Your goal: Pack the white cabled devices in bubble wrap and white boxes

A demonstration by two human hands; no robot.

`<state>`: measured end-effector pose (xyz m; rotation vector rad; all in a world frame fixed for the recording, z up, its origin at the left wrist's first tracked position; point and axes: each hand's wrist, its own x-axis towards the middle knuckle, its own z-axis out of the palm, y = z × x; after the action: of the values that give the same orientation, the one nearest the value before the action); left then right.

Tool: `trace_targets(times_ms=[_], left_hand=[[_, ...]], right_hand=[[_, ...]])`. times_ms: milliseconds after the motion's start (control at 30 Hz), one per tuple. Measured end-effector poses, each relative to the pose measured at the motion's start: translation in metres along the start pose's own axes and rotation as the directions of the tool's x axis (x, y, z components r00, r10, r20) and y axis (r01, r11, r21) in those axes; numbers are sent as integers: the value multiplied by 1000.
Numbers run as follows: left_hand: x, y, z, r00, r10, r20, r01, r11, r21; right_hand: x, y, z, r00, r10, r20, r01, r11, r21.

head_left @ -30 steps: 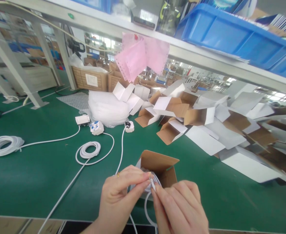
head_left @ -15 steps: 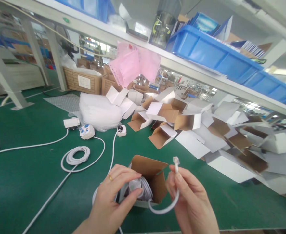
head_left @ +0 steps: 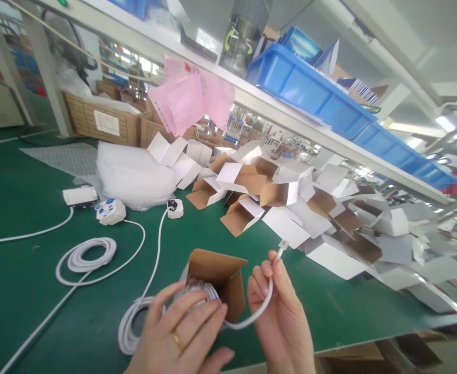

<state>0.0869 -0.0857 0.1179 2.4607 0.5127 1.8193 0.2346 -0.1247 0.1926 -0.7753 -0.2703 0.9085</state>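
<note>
My right hand [head_left: 281, 306] pinches a white cable [head_left: 257, 313] just below its clear modular plug [head_left: 283, 244], which sticks up above the fingertips. From there the cable bends down into a small open carton [head_left: 216, 265] with brown inner flaps. Inside the carton sits a coiled grey-white cable bundle [head_left: 212, 292], partly covered by my left hand [head_left: 185, 327]. The left fingers are stretched out over the bundle and the carton's near side, and a ring shows on one of them. Beside that hand lies another white cable coil [head_left: 129, 327] on the green table.
White units with cables, one with blue marks [head_left: 110, 211], lie at the left near a loose cable coil [head_left: 92, 255]. Behind them is a stack of clear wrap bags [head_left: 133, 174]. Many folded white cartons [head_left: 286, 223] spread rightward under a shelf holding blue bins [head_left: 310, 93].
The left hand has gone from gripping the bundle in the carton to lying over it with extended fingers. The plug in the right hand has tilted rightward. The camera view has turned right.
</note>
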Motion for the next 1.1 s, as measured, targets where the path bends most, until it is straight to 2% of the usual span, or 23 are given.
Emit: trace_targets(times_ms=[67, 133, 167, 233, 300, 333, 367, 467, 533, 600, 633, 733, 833, 900, 967, 1033, 1100], left_hand=[[-1, 8, 11, 1000, -6, -17, 6, 1000, 2], [-3, 9, 15, 997, -72, 40, 72, 997, 18], [-3, 8, 13, 991, -102, 89, 98, 994, 54], [-4, 2, 4, 973, -144, 182, 112, 979, 172], [-3, -3, -5, 958, -185, 221, 126, 958, 257], [-3, -5, -9, 954, -215, 211, 155, 951, 268], [-3, -6, -11, 949, -252, 187, 200, 945, 259], [-8, -7, -10, 928, -360, 90, 342, 924, 170], [-14, -8, -7, 916, -397, 60, 388, 914, 117], [-22, -11, -6, 918, -391, 70, 387, 920, 64], [-26, -13, -7, 923, -375, 88, 373, 927, 35], [-32, -20, -12, 946, -301, 120, 309, 949, -56], [-27, -25, -18, 954, -263, 147, 276, 958, -78], [-19, -26, -22, 958, -235, 165, 240, 971, -8], [-11, -25, -23, 968, -186, 168, 170, 979, 109], [-6, -22, -21, 974, -162, 158, 128, 970, 207], [-6, -19, -17, 966, -231, 112, 200, 951, 234]], right_hand=[[-1, 5, -1, 994, -104, 41, 110, 977, -183], [-1, 8, -4, 950, -248, 188, 304, 873, -383], [0, 8, -6, 899, -322, 295, 431, 764, -479], [3, 6, -13, 742, -394, 542, 671, 442, -596], [8, 3, -19, 575, -328, 750, 811, 107, -575], [11, 2, -22, 514, -269, 814, 842, -24, -539], [14, 2, -24, 473, -198, 858, 856, -125, -501], [19, 3, -23, 400, 32, 916, 861, -356, -364], [19, 5, -17, 337, 145, 930, 846, -481, -231], [18, 9, -7, 264, 213, 941, 816, -569, -100], [17, 11, -2, 247, 245, 937, 807, -588, -59], [19, 16, 8, 277, 343, 897, 811, -584, -27], [23, 12, 11, 385, 401, 831, 822, -559, -112], [25, 5, 13, 481, 411, 775, 839, -473, -269], [25, -2, 14, 543, 397, 740, 835, -348, -426], [25, -4, 12, 536, 351, 767, 842, -290, -456], [26, 1, 8, 497, 291, 817, 853, -339, -397]])
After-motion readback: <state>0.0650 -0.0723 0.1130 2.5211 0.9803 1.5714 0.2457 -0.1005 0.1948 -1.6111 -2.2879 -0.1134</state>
